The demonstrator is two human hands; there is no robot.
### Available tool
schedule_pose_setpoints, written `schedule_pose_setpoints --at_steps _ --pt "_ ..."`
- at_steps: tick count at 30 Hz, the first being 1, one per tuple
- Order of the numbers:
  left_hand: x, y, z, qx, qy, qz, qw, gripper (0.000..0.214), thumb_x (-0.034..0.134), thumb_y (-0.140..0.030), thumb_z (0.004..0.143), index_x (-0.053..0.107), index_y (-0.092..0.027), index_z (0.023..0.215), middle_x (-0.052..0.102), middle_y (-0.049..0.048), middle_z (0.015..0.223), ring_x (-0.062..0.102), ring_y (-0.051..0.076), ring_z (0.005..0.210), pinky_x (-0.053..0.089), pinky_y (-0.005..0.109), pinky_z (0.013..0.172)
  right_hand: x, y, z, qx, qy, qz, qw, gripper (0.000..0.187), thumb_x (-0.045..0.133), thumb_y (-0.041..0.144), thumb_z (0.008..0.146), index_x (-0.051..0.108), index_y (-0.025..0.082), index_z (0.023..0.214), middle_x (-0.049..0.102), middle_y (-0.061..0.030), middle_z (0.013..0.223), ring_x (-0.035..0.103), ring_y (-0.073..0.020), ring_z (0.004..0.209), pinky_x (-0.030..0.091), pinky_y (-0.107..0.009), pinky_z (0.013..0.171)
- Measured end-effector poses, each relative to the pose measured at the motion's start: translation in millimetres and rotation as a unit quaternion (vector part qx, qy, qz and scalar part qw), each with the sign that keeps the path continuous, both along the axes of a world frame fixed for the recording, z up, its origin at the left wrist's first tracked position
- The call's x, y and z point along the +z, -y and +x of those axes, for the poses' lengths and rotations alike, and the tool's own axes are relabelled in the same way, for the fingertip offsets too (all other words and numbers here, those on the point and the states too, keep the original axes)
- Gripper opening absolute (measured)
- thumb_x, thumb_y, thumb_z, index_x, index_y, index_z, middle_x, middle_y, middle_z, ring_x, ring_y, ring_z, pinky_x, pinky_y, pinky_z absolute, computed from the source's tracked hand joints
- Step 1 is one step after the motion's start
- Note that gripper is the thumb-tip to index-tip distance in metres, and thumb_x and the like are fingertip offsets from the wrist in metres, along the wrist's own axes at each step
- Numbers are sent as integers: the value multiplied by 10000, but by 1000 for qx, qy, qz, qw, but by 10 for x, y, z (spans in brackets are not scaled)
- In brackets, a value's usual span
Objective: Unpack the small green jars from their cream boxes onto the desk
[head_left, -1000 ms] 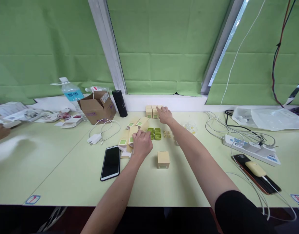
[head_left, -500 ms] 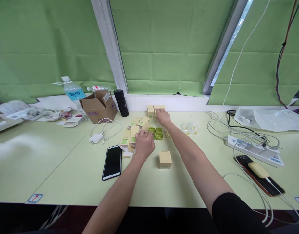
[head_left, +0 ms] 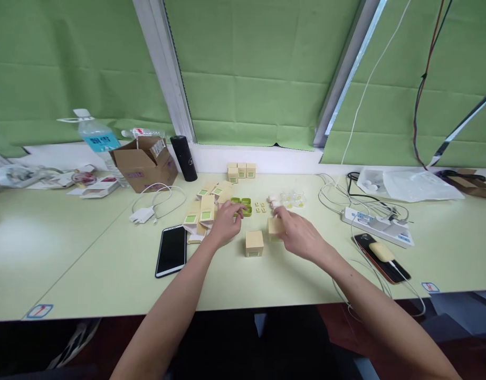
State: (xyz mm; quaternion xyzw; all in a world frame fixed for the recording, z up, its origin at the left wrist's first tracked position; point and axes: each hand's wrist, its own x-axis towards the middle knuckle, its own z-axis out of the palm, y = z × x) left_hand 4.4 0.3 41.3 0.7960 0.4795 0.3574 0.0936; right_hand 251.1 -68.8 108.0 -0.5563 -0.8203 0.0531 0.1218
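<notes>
My right hand (head_left: 300, 232) is closed on a small beige cardboard box (head_left: 274, 229), holding it from the right side; fingers hide part of it. Just left of that, a matching box (head_left: 254, 244) stands on the table. My left hand (head_left: 227, 222) has loosely bent, slightly parted fingers over the edge of several small square green containers (head_left: 246, 201). Beige boxes with green labels (head_left: 207, 207) lie in a pile left of this hand. Between the hands are several tiny yellow pieces (head_left: 260, 207). Clear cups with yellow inside (head_left: 293, 199) and small pink pieces (head_left: 272, 200) sit beyond my right hand.
Several small boxes (head_left: 241, 171) stand against the back wall. At left are a phone (head_left: 171, 251), a white charger (head_left: 142, 215), a brown carton (head_left: 145, 171) and a black bottle (head_left: 183, 158). A power strip (head_left: 377, 227), cables and another phone (head_left: 382, 258) occupy the right.
My right hand has come back from the row of boxes at the wall, bringing one box beside the front one. My left hand's fingers have loosened. The view has shifted right.
</notes>
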Motion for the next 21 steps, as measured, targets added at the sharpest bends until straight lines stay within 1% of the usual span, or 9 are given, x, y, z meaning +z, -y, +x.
schedule_pose_setpoints --at_steps 2,4,6,8,10,12,16,19,21 --pt "89 43 -25 -98 -2 -56 994 533 438 -11 714 708 -258 1101 780 24 937 670 244 1098 507 403 980 -114 178 68 -2 -20 -38 999 528 613 72 803 455 267 1267 714 -107 1154 697 -296 940 443 -338 660" --pt "176 86 -58 -185 -12 -108 977 658 422 0 647 695 -273 1179 789 14 1046 681 227 1135 529 379 993 -203 254 89 -13 -49 -57 997 528 584 58 811 454 271 1276 709 -106 1190 703 -289 953 475 -348 688" --pt "236 117 -81 -245 -20 -156 957 716 444 -6 630 680 -285 1246 773 26 1182 685 233 1162 540 387 997 -241 265 83 -22 -73 -63 995 557 584 64 815 452 273 1314 689 -115 1268 702 -298 1028 513 -373 744" --pt "250 131 -81 -280 -28 -195 940 700 509 -27 659 673 -293 1285 736 49 1293 682 246 1188 551 392 984 -227 236 61 -20 -98 -54 994 611 627 105 814 448 281 1371 649 -123 1370 671 -318 1165 541 -417 839" --pt "221 128 -58 -295 -32 -225 928 648 607 -68 689 674 -294 1292 718 60 1325 680 256 1198 555 381 970 -179 164 27 -13 -152 -24 988 607 654 178 842 453 298 1402 613 -110 1439 623 -311 1270 541 -448 940" --pt "170 112 -26 -309 -24 -265 913 605 693 -104 694 679 -287 1271 723 59 1295 681 262 1186 547 371 965 -125 36 -17 -14 -235 30 971 480 612 241 900 496 303 1361 631 -91 1417 619 -272 1272 535 -439 992" --pt "101 65 2 -338 11 -345 876 509 822 -174 669 689 -226 1158 724 58 1161 670 262 1079 514 369 931 -120 -325 -104 -36 -387 159 908 226 528 266 942 592 260 1160 717 -96 1201 669 -243 1122 552 -408 917" --pt "98 46 -2 -307 55 -328 892 522 884 -247 640 670 -197 1113 689 49 1090 631 242 1017 493 363 904 -251 -511 -135 -54 -462 225 856 171 542 288 928 622 226 1066 738 -91 1048 681 -245 998 536 -394 817" --pt "101 53 14 -280 137 -289 905 536 873 -279 677 629 -202 1148 659 60 1123 618 242 1054 497 365 915 -367 -533 -143 -67 -485 248 836 166 540 299 930 634 217 1041 738 -83 997 668 -237 937 512 -381 778"
